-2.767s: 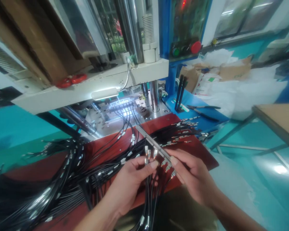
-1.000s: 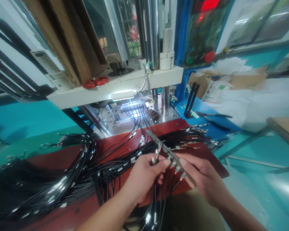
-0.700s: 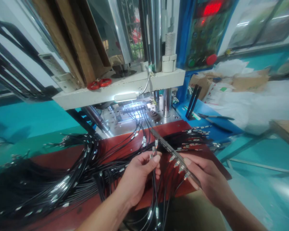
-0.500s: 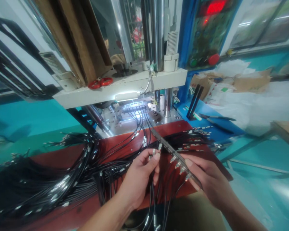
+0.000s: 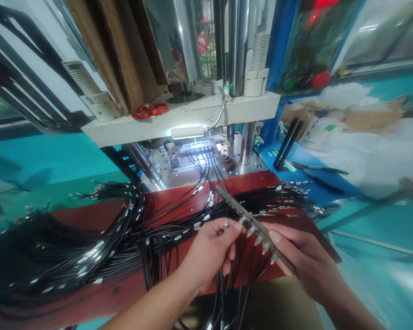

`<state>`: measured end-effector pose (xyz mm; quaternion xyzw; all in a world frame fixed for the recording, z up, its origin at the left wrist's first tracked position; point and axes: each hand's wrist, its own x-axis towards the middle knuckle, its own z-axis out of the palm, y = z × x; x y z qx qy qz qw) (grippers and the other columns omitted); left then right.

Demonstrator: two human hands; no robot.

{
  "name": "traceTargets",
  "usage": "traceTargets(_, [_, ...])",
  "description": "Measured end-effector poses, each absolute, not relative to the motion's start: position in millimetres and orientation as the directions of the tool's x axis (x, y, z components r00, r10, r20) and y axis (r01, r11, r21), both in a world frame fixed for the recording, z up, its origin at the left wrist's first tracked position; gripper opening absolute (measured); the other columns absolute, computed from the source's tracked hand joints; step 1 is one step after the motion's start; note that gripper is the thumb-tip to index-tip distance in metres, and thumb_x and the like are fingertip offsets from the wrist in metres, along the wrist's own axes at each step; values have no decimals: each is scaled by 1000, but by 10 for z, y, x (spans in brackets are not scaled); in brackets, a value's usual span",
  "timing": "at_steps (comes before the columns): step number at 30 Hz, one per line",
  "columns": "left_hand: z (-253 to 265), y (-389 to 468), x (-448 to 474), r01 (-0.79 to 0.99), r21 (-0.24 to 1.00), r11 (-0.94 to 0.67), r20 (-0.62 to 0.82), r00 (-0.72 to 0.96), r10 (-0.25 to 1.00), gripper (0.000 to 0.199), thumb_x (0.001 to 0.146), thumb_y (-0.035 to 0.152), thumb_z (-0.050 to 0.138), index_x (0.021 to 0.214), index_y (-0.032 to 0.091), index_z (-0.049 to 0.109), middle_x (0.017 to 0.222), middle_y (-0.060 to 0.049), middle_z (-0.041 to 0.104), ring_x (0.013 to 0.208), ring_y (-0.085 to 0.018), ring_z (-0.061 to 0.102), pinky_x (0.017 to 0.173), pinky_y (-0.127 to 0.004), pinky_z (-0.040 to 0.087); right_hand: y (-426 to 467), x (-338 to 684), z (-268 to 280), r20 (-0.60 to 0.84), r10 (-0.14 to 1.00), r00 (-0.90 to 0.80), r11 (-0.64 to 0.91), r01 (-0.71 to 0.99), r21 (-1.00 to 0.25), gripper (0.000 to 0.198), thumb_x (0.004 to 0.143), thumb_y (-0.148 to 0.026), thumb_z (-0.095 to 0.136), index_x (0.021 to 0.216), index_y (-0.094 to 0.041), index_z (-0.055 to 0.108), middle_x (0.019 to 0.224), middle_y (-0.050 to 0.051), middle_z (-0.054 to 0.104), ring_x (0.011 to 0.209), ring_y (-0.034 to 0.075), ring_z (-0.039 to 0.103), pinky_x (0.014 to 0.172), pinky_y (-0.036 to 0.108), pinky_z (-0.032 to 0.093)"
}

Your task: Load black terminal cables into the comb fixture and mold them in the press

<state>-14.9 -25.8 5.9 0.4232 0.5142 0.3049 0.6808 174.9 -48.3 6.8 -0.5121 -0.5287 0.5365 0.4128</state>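
Right hand's grip (image 5: 296,250) is pinched tight on the near end of a long grey metal bar (image 5: 241,208) angled toward 11 o'clock over the red-brown table (image 5: 124,302), prob so its small silver terminals (image 5: 258,240) face the left hand (image 5: 213,245), which is curled round thin black cables (image 5: 219,298) lol

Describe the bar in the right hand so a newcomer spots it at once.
Find the red board before the press. Over its right part, the right hand holds a slim grey bar slanting away leftward. Unlike the curving black cables nearby, it is straight, with small metal connectors lined along one edge.
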Motion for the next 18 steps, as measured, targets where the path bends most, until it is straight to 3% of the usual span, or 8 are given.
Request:
traceTargets(2, [66,-258,-148,26,888,460,-447,292,846,35,86,53,59,85,18,60,49,8,48,30,-5,37,31,-16,25,-485,1774,44,-115,984,-140,-96,135,-986,46,92,-52,52,120,-22,72,60,4,67,69,26,69,75,38,58])
traceTargets(5, [79,-256,-149,21,886,463,-447,305,841,35,86,53,58,83,18,59,48,8,48,30,-5,37,30,-15,24,-483,1812,25,-113,981,-159,-83,183,-980,46,93,-50,50,125,-23,69,67,6,70,76,28,70,78,40,58])
traceTargets(8, [78,-254,-152,9,885,465,-445,306,841,34,86,52,58,81,18,58,47,8,47,29,-5,36,30,-15,23,-475,1840,44,-99,970,-222,-55,197,-979,45,95,-46,49,131,-24,64,92,8,74,92,29,68,89,42,54])
traceTargets(12, [65,-253,-154,4,890,457,-437,300,848,33,86,51,58,80,18,59,47,8,45,29,-5,34,29,-16,22,-469,1859,77,-60,957,-285,0,206,-979,40,98,-40,48,134,-26,61,124,6,67,115,27,58,106,42,41])
traceTargets(18, [53,-252,-140,-9,885,465,-446,269,854,31,85,48,61,81,17,61,46,8,44,30,-4,29,29,-15,22,-484,1856,39,-38,955,-293,52,295,-954,39,99,-37,46,136,-29,58,124,4,66,108,24,61,106,42,41])
